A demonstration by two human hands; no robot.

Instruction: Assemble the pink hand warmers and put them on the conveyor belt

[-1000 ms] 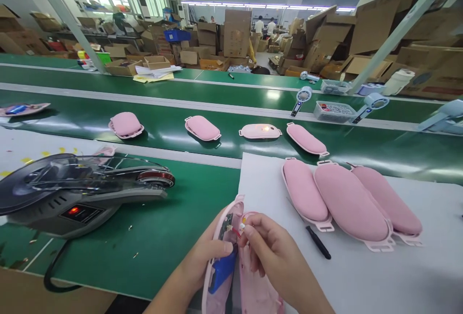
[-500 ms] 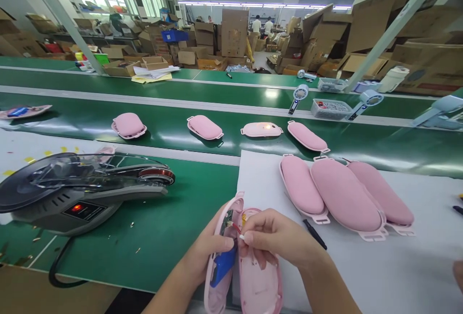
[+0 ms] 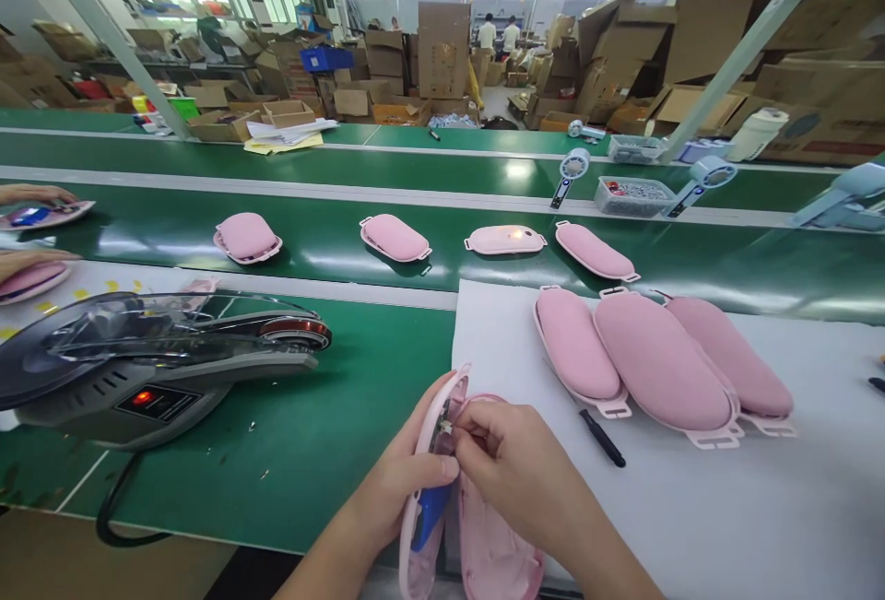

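Note:
My left hand [image 3: 405, 471] is closed around an upright pink shell half [image 3: 409, 549], thumb on its inner side. Inside that half are a blue battery pack [image 3: 430, 515] and part of a circuit board [image 3: 442, 434]. My right hand [image 3: 518, 466] pinches a small white wire connector against the board area; its fingers now mostly hide the connector and red wire. Below the right hand lies the other pink shell half [image 3: 494, 554], hollow side up. A black pen-like tool [image 3: 603, 439] rests on the white sheet to the right.
Several padded pink cases [image 3: 664, 360] lie at right on the white sheet [image 3: 691, 508]. A tape dispenser [image 3: 207, 370] stands at left. More pink cases [image 3: 394, 238] sit along the green belt [image 3: 318, 245]. A co-worker's hands [image 3: 34, 194] are at far left.
My right hand has moved slightly up and left, bringing the connector close to the board. The co-worker's hands and another pink piece have come into view at left.

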